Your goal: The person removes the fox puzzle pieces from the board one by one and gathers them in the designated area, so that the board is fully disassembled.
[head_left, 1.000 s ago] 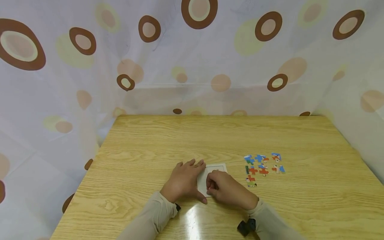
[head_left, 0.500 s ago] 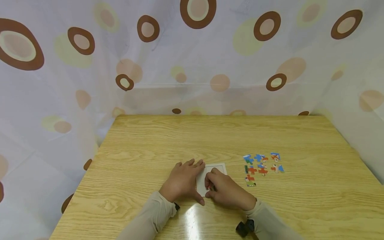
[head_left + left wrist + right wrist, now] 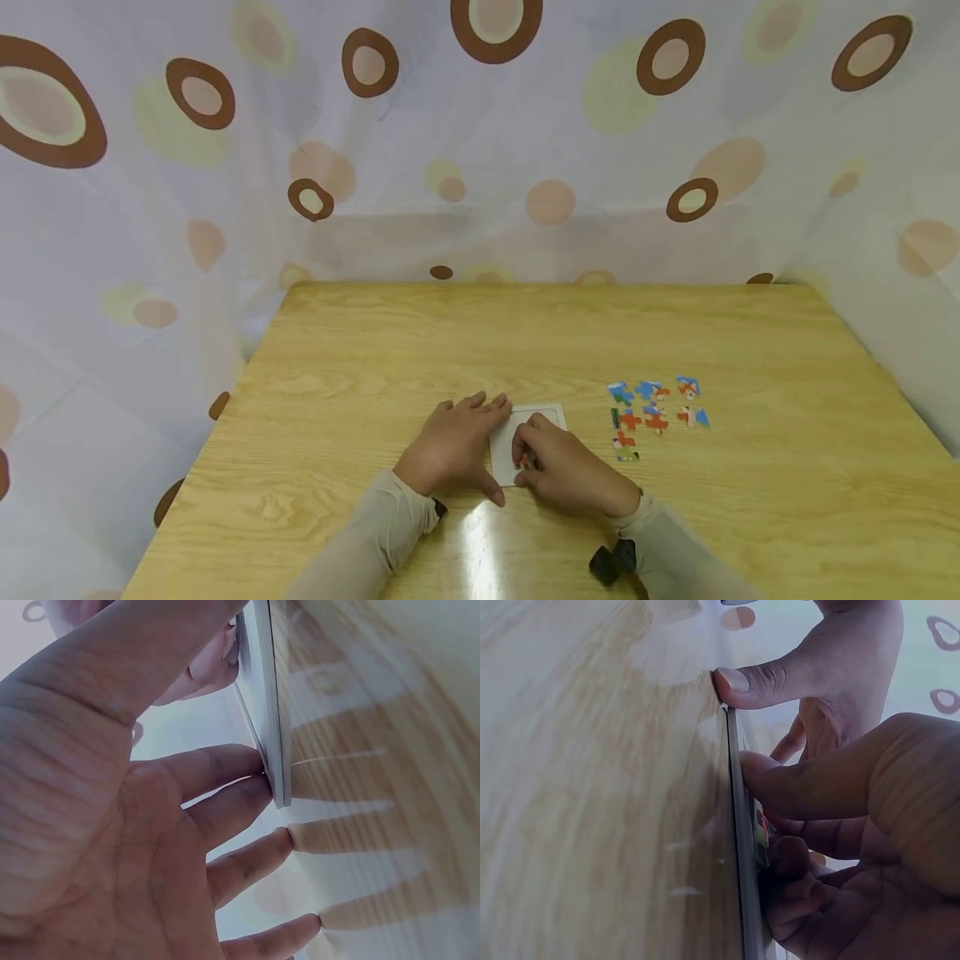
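Note:
A small white puzzle tray with a thin dark inner line lies on the table. My left hand is spread along its left side, thumb near the front corner and straight fingertips touching the far end, as the left wrist view of the hand shows. Over the tray, my right hand has its fingers curled round a puzzle piece with red and dark colours. In the right wrist view the piece lies low against the tray, partly hidden by the fingers.
Several loose puzzle pieces in blue, red and green lie face up to the right of the tray. The wooden table ends at a patterned curtain. A black device sits at the right wrist.
The right fingers have shifted slightly on the tray, and more of the puzzle piece shows between them. The left hand stays at the tray's side; the view has tilted a little.

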Demonstrator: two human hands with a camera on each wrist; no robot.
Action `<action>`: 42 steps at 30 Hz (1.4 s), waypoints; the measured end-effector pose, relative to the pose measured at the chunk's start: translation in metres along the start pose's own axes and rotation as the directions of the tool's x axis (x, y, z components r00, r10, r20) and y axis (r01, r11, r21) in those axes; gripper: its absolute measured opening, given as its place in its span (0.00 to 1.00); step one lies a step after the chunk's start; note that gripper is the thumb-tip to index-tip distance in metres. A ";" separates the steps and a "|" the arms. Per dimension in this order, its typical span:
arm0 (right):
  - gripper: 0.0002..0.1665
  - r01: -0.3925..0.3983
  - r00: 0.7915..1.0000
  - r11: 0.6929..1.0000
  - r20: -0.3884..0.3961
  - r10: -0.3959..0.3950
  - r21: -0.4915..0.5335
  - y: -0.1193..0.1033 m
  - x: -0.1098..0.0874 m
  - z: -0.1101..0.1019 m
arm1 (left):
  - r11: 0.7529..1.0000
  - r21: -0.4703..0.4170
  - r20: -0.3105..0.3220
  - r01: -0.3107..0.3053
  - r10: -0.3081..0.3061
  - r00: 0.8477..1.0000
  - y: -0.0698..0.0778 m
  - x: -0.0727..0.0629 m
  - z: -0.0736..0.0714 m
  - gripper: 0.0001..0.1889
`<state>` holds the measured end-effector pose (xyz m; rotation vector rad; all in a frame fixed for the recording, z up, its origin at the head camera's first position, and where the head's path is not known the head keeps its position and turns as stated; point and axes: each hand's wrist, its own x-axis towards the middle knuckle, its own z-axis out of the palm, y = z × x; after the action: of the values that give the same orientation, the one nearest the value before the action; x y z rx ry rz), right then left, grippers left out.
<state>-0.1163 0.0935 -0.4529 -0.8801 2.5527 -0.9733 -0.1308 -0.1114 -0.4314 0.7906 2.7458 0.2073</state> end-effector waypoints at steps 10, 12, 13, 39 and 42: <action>0.13 0.044 0.999 0.999 0.002 -0.044 0.031 0.007 0.002 -0.004 | 1.000 -0.029 -0.007 -0.008 0.008 1.000 -0.001 -0.001 -0.003 0.67; 0.13 0.065 0.998 0.996 0.010 -0.065 0.054 0.009 0.002 -0.005 | 0.999 -0.035 -0.006 -0.009 0.009 1.000 -0.001 -0.002 -0.002 0.67; 0.13 0.079 0.997 0.994 0.015 -0.081 0.069 0.010 0.002 -0.006 | 0.999 -0.035 -0.006 -0.009 0.009 1.000 -0.001 -0.002 -0.002 0.67; 0.11 0.131 0.987 0.961 0.057 -0.149 0.245 0.019 0.004 -0.018 | 0.999 -0.047 -0.001 0.001 -0.001 1.000 -0.002 -0.001 -0.001 0.66; 0.11 0.133 0.987 0.960 0.050 -0.150 0.248 0.020 0.002 -0.021 | 0.999 -0.046 0.001 0.004 -0.004 1.000 -0.001 -0.001 0.000 0.66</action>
<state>-0.1356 0.1147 -0.4512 -1.0145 2.2759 -1.2453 -0.1309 -0.1128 -0.4312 0.7733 2.7307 0.2688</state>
